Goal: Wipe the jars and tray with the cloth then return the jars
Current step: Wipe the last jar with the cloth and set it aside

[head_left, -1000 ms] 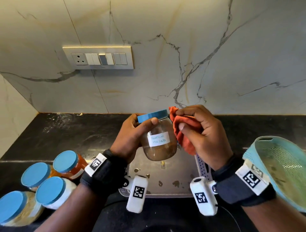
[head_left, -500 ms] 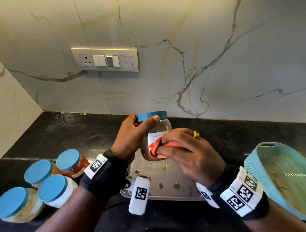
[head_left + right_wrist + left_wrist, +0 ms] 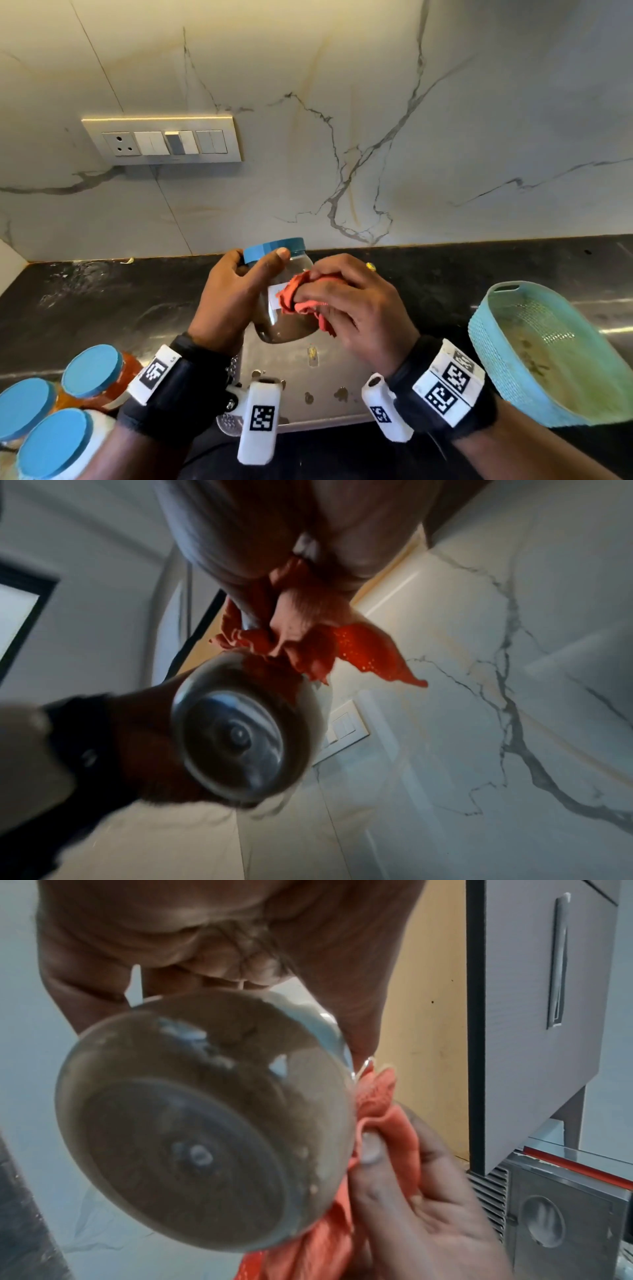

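Observation:
A glass jar (image 3: 291,329) with a blue lid (image 3: 274,248) and brown powder hangs in the air above a steel tray (image 3: 294,373). My left hand (image 3: 236,291) grips it just under the lid, thumb across the front. My right hand (image 3: 346,301) holds a bunched orange cloth (image 3: 298,301) pressed against the jar's white label. From below, the jar's round base (image 3: 192,1145) fills the left wrist view with the cloth (image 3: 380,1110) at its right side. The right wrist view shows the cloth (image 3: 308,647) in my fingers above the jar base (image 3: 236,734).
Several blue-lidded jars (image 3: 92,371) stand together on the black counter at lower left. A teal plastic basket (image 3: 544,356) sits tilted at the right. A switch panel (image 3: 161,142) is on the marble wall behind. The tray carries a few dark spots.
My right hand brought the cloth from beside the jar onto its front face and now rubs over the label. The left hand keeps the same hold on the jar.

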Motion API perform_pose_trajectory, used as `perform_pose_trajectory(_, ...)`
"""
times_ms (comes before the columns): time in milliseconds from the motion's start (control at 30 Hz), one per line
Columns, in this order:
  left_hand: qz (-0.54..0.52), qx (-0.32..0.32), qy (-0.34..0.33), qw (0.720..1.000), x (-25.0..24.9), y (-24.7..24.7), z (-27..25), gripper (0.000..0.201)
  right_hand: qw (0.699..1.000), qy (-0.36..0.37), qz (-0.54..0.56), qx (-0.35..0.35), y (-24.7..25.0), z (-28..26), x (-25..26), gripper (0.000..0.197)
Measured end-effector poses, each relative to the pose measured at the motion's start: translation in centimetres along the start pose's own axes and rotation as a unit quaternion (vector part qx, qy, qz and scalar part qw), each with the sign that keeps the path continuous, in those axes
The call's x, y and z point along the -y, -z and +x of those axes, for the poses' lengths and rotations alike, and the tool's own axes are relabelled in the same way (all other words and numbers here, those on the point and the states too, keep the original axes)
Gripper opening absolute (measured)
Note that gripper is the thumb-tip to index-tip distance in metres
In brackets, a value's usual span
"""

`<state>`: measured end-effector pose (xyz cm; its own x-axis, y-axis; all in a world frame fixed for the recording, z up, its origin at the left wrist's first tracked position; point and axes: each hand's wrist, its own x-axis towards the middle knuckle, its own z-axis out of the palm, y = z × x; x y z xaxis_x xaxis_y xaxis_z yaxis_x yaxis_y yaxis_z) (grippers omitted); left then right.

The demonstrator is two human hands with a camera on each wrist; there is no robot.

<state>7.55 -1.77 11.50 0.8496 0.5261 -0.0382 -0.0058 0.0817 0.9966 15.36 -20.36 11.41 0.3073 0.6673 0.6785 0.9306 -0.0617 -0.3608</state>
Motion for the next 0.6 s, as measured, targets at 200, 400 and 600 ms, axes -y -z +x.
perform_pose_trajectory(200, -0.015, 0.003, -0.009, 1.000, -0.5, 0.0, 0.2, 0.068, 0.997, -0.054, 0.033, -0.049, -0.5, 1.3, 0.8, 0.021)
perform_pose_trajectory(400, -0.032, 0.016, -0.016, 0.999, -1.0, 0.8, 0.9, 0.085, 0.997, 0.054, -0.040, 0.038, -0.2, -0.5, 1.5, 0.021)
perform_pose_trajectory(600, -0.043, 0.050, -0.033, 0.997, -1.4, -0.7, 0.6, 0.064, 0.987, -0.088, 0.093, -0.092, 0.8, 2.9, -0.3, 0.014)
